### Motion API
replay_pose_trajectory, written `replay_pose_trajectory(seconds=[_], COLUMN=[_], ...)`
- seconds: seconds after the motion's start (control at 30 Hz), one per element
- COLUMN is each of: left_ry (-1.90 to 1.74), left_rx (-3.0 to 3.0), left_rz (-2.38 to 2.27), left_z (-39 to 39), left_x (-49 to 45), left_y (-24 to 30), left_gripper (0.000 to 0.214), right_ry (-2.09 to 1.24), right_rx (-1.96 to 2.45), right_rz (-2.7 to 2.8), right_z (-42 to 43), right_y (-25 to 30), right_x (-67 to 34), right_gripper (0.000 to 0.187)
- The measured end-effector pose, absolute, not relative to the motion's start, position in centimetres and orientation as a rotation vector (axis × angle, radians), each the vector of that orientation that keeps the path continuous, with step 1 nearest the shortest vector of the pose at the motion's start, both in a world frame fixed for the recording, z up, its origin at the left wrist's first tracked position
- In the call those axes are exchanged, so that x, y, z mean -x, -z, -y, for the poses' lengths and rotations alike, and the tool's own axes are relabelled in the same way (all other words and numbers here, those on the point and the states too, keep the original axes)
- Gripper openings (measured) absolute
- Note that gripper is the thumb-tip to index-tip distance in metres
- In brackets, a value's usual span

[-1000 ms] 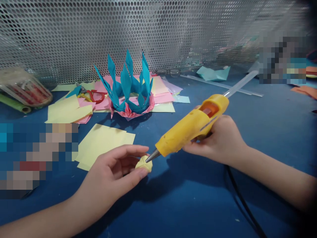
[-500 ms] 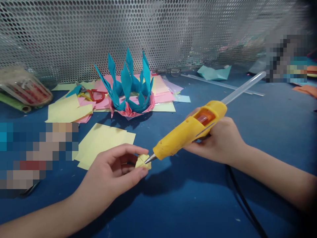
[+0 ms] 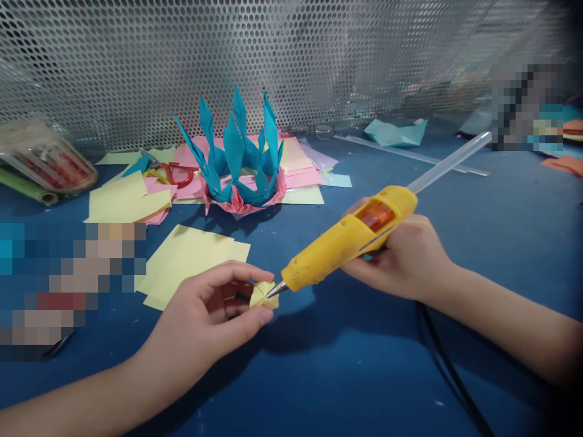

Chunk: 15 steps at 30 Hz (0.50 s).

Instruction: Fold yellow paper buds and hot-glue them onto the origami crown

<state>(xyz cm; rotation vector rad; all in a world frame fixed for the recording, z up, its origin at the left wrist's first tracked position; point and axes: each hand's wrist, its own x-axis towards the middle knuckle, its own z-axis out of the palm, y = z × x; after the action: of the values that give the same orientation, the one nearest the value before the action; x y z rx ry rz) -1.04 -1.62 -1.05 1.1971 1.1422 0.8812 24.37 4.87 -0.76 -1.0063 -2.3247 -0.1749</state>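
Observation:
My left hand (image 3: 214,315) pinches a small folded piece of yellow paper (image 3: 263,295) between thumb and fingers. A yellow hot glue gun (image 3: 337,249) is in the grip of my right hand (image 3: 405,261), its metal nozzle (image 3: 277,289) at the face of the folded paper. From the gun's rear a clear glue stick (image 3: 450,162) sticks out. Behind my left hand lie several flat yellow paper sheets (image 3: 195,255). Farther back stands a blue folded-paper crown (image 3: 237,161) with a pink paper base (image 3: 237,206).
Red-handled scissors (image 3: 180,174) lie among paper sheets (image 3: 122,197) at back left, beside a clear plastic box (image 3: 45,155). A light teal folded paper (image 3: 396,132) and clear glue sticks (image 3: 401,152) lie at the back. The gun's black cord (image 3: 449,364) trails right. A perforated metal panel (image 3: 291,60) bounds the rear.
Hands, glue gun and folded paper hold nearly the same positions. The orange trigger part seen in the gun's opening has shifted slightly, and the view has moved a little.

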Motion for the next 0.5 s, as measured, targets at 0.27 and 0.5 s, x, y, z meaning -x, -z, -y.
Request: replay_pose_trajectory(seconds=[0.27,0.5], left_ry=[-0.884,-0.86], left_rx=[-1.223,-1.202], left_rz=[-1.136,-1.157], left_z=[1.45,1.75], left_x=[1.02,1.07], left_y=[1.05,1.05], left_gripper=[0.019,0.019], right_ry=[0.155,0.151], right_rx=[1.046,1.059], right_rz=[2.337,2.348], right_z=[-4.88,-4.83], right_y=[0.81,0.85], right_x=[-24.24,-24.24], right_gripper=[0.023,0.022])
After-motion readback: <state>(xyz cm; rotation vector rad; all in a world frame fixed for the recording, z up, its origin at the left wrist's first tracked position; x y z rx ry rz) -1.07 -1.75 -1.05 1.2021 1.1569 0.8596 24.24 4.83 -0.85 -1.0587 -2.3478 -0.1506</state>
